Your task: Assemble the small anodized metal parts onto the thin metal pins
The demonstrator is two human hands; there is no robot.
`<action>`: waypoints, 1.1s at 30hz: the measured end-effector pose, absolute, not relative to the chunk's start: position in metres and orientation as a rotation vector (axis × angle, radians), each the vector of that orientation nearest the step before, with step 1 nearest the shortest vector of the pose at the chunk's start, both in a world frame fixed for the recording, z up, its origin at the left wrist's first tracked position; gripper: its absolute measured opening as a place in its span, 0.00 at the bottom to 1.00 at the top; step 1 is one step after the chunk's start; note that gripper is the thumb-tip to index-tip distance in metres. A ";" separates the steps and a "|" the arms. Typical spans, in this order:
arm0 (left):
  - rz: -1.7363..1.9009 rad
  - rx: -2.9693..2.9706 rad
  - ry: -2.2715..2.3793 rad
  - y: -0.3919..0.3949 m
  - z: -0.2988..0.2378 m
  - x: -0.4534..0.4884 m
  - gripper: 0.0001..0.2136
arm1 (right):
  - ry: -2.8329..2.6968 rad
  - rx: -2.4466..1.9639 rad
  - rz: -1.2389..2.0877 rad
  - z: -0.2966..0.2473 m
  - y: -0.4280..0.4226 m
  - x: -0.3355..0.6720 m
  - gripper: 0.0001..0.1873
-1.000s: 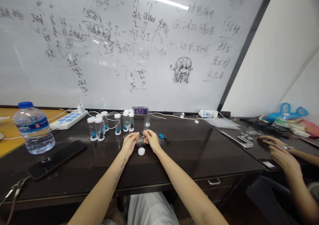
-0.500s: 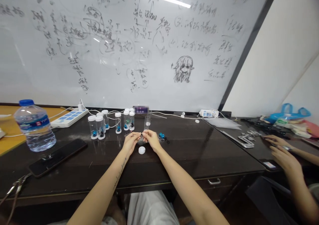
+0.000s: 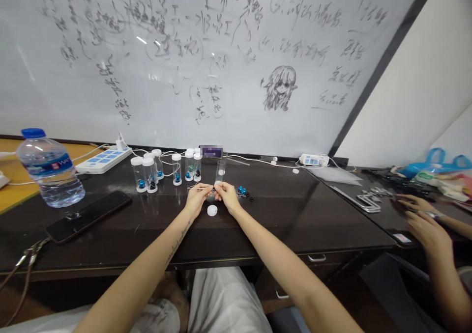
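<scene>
My left hand (image 3: pixel 198 199) and my right hand (image 3: pixel 227 196) meet over the dark desk (image 3: pixel 280 225), fingers pinched together on a small thin metal piece (image 3: pixel 206 188) that I cannot make out. A loose white cap (image 3: pixel 212 210) lies just in front of them. An open clear vial (image 3: pixel 221 170) stands right behind my hands. Small blue parts (image 3: pixel 242 190) lie beside my right hand. A row of several capped vials (image 3: pixel 149 173) with blue and dark bits inside stands to the left.
A water bottle (image 3: pixel 49 168) and a black phone (image 3: pixel 88 216) are at the left, with a power strip (image 3: pixel 103 160) behind. Another person's hands (image 3: pixel 424 220) work at the right desk near metal parts (image 3: pixel 368 200). A whiteboard (image 3: pixel 184 68) backs the desk.
My hands have stayed together at the same spot on the desk. The view has tilted down a little. The other person's hands have shifted slightly.
</scene>
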State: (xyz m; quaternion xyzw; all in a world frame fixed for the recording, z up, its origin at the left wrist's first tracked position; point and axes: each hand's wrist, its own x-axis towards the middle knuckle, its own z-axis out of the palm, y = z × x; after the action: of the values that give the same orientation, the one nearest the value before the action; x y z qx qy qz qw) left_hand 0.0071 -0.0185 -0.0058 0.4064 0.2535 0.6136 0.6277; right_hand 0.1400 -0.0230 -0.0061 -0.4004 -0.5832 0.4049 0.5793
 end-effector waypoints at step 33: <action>1.092 0.771 0.729 -0.009 -0.018 -0.002 0.13 | -1.342 -1.002 1.494 -0.014 -0.022 0.150 0.25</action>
State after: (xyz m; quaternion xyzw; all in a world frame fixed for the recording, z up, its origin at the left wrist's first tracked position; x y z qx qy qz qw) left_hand -0.0020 -0.0093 -0.0176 0.3492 0.3301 0.4947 0.7241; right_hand 0.1500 -0.0223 -0.0143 -0.4024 -0.5387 0.5997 0.4338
